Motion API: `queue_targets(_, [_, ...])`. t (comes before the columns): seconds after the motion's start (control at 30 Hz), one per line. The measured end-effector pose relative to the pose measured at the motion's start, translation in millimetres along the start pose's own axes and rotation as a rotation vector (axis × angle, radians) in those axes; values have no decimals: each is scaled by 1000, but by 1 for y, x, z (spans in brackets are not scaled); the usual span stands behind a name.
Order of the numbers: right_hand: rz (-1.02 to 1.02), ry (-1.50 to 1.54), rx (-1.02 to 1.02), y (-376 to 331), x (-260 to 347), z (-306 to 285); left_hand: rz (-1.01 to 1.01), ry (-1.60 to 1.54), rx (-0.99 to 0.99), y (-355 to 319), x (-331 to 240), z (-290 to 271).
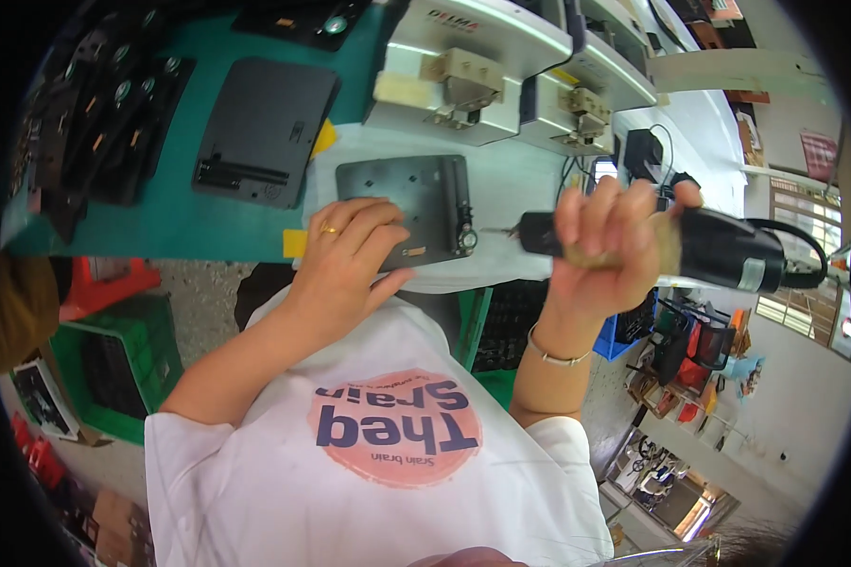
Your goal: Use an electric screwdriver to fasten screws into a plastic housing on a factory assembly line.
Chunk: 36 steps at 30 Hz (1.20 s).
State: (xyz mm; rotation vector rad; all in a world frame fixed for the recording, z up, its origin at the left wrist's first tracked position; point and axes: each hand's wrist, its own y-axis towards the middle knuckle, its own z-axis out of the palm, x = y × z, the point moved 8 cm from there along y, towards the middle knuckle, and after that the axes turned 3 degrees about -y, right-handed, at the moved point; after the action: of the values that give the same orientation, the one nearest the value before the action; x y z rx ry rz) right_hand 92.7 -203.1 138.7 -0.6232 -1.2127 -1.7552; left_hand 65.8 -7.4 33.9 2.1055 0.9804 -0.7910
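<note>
My left hand (350,260), with a ring on one finger, rests flat on the near left corner of a dark grey metal plate (416,194) lying on a white pad. My right hand (605,241) is closed around a black electric screwdriver (728,248) held sideways. Its bit points left toward a round fitting (465,238) at the plate's near right edge, a short gap away.
A black plastic cover (260,132) lies on the green bench top (161,217), with a stack of similar black parts (95,123) to the far left. White machines (482,66) stand behind the plate. Green and red crates (113,350) sit on the floor.
</note>
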Motion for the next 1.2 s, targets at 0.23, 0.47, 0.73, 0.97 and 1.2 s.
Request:
queue_targets(0.23, [78,-68,83,-46,-46,46,-8,3,-9,-4,2,0])
queue_targets(0.47, [17,-206,128,-53,-51,54,-13,-31,-30,-9,4,0])
queue_targets(0.73, [-9,-297,174,-54,-53,59,-23,-44,-22,-8,5,-1])
queue_targets(0.97, [45,-326,75,-54,-59,60,-25,-47,-45,-6,3,-2])
queue_targets(1.2, [-2,-414,183,-56,-59,71,-32,-73,-20,-7,6,-2])
